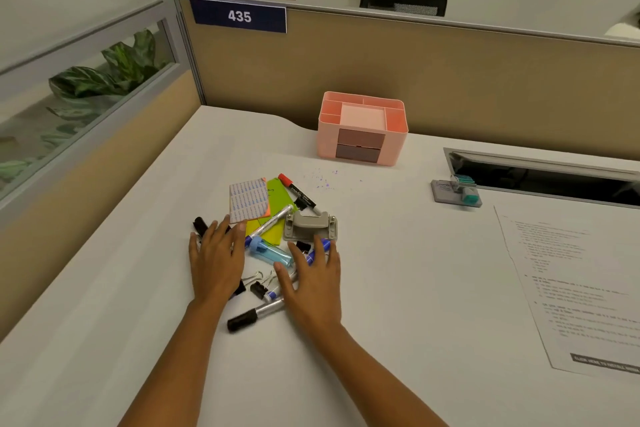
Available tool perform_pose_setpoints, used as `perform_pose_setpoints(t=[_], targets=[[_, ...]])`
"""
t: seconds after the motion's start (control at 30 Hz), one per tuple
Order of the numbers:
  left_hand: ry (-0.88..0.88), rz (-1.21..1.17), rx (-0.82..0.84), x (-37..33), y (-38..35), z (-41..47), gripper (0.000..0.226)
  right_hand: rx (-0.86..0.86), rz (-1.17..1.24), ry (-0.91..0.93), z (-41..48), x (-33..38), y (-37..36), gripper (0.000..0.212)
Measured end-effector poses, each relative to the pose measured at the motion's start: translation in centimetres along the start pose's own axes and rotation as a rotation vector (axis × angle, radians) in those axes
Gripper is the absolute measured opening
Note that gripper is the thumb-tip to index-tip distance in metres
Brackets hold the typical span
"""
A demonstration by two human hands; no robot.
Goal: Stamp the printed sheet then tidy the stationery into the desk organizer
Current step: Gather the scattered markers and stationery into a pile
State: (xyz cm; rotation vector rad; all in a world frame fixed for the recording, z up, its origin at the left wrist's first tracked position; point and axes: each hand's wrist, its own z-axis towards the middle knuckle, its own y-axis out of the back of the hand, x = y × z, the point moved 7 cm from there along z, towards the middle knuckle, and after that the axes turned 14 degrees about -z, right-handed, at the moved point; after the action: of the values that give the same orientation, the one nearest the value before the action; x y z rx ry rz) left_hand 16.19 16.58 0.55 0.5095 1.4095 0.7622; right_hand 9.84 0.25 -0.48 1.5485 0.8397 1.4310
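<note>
Stationery [273, 239]: piled mid-tabletop [398, 288], between both hands.
Left hand [216, 260]: flat, fingers spread, laid on a black marker [200, 226].
Right hand [313, 274]: flat, fingers straight, laid over pens [273, 295].
Printed sheet [571, 288]: laid at right, text unreadable.
Sign [239, 15]: "435" is printed.

Your bare left hand [216, 263] lies palm down with its back to the camera. Its fingers [212, 236] are straight, slightly spread and pointing away from you. Your bare right hand [313, 277] sits just beside it, also palm down and a little nearer to you. The right fingers [320, 248] are extended and fanned, and the thumb [282, 270] reaches out toward the left hand. Neither hand is curled round anything. The two hands are close but do not touch. Your left forearm [173, 367] and right forearm [374, 374] are uncovered. They rise from the bottom edge and angle inward toward each other, with both wrists held straight.
</note>
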Motion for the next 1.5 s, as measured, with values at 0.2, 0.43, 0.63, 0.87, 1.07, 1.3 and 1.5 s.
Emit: perform_pose_setpoints(t=[0.2, 0.43, 0.63, 0.87, 1.07, 1.3, 1.5], targets=[[-0.01, 0.008, 0.039, 0.7, -0.1, 0.5, 0.047, 0.06, 0.024, 0.061, 1.5, 3.5, -1.6, 0.095], [-0.099, 0.041, -0.01, -1.1, 0.3, -0.1, 0.067, -0.29, 0.072, -0.027, 3.4, 1.8, 1.3, 0.044], [-0.279, 0.165, 0.099, -4.9, -2.2, -4.4, 0.071, -0.322, 0.063, -0.017, 8.9, -1.4, 3.6, 0.046], [-0.232, 0.338, 0.194, -2.9, -3.9, -2.8, 0.076, -0.13, 0.045, 0.086, 11.0, -0.9, 1.3, 0.055], [-0.199, 0.373, 0.194, -1.1, -3.1, -0.6, 0.072, -0.109, 0.129, 0.097, 10.9, 1.5, -0.1, 0.051], [-0.168, 0.384, 0.161, 0.8, -1.2, 1.3, 0.08, -0.136, 0.189, 0.152, 11.1, 5.0, -1.2, 0.046], [-0.17, 0.317, 0.128, 1.1, -0.5, 2.1, 0.09, -0.105, 0.258, 0.149, 11.1, 6.5, -1.9, 0.062]])
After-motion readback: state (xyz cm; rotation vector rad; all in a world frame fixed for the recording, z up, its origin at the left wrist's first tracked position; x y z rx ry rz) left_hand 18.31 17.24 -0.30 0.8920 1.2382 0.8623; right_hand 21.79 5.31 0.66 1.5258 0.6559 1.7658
